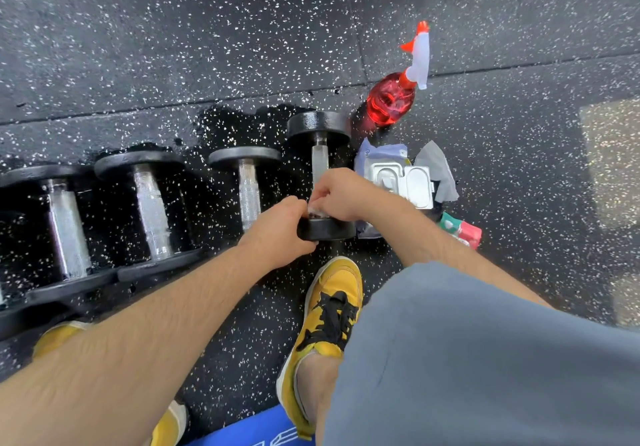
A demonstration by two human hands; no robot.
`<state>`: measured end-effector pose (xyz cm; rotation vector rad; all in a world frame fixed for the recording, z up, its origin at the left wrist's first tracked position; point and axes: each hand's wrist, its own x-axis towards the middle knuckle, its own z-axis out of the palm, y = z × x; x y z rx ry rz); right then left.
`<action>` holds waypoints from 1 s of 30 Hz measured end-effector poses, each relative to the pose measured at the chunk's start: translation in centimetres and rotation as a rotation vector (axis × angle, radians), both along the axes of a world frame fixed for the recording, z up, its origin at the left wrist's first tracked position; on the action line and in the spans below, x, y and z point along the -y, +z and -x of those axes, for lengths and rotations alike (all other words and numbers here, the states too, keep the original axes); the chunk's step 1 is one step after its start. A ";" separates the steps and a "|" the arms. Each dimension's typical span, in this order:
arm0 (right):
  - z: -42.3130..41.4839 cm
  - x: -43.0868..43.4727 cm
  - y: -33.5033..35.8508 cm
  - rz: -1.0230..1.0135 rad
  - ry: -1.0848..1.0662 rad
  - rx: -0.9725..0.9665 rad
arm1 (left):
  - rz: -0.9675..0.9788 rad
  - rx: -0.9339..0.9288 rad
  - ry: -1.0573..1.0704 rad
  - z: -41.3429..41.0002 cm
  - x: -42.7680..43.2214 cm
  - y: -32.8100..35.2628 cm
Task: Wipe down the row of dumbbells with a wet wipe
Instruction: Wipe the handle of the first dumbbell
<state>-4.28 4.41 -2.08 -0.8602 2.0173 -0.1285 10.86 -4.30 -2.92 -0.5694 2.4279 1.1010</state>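
Containers first: just right of the right hand point(341, 196) there's a wipes pack point(401, 182), silvery plastic with its flip lid open, can't see how many are left inside. Beyond that hand is a spray bottle point(391, 100), see-through red with a white trigger head and orange tip, fill level hard to tell. The dumbbell point(319, 161) being cleaned is the end one of the row, black round plates with a shiny metal handle. The left hand point(277, 227) is curled around its near plate, and the right hand is closed on a white wipe point(313, 210), bunched against the near end of the handle, only a scrap of it showing between the two hands. Off to the left of the left hand lie three more dumbbells point(249, 189), same build with knurled grips, so four total. The floor point(173, 47) is black speckled rubber, wet and glossy under the row. One crumpled grey rag point(436, 168) sits just past the pack.
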 end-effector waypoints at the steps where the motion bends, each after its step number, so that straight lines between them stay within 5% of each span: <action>1: 0.1 0.0 -0.1 0.069 -0.070 -0.055 | 0.003 0.006 -0.002 0.0 0.0 0.1; 4: 0.1 -0.5 -0.7 0.346 -0.470 -0.156 | 0.010 0.016 -0.004 0.1 0.0 0.2; 7: -0.4 -0.4 -1.6 0.409 -0.821 0.003 | -0.001 0.038 -0.003 0.2 0.0 -0.1; 16: -0.2 0.7 -3.9 0.317 -1.218 0.390 | 0.112 -0.024 -0.118 0.5 -0.5 -0.9; 26: -0.7 1.5 -4.4 0.460 -1.273 0.648 | 0.398 -0.285 -0.384 0.4 -0.5 -0.2; 30: -1.4 2.1 -4.4 0.413 -1.122 0.464 | 0.394 -0.278 -0.425 -0.2 0.1 -0.3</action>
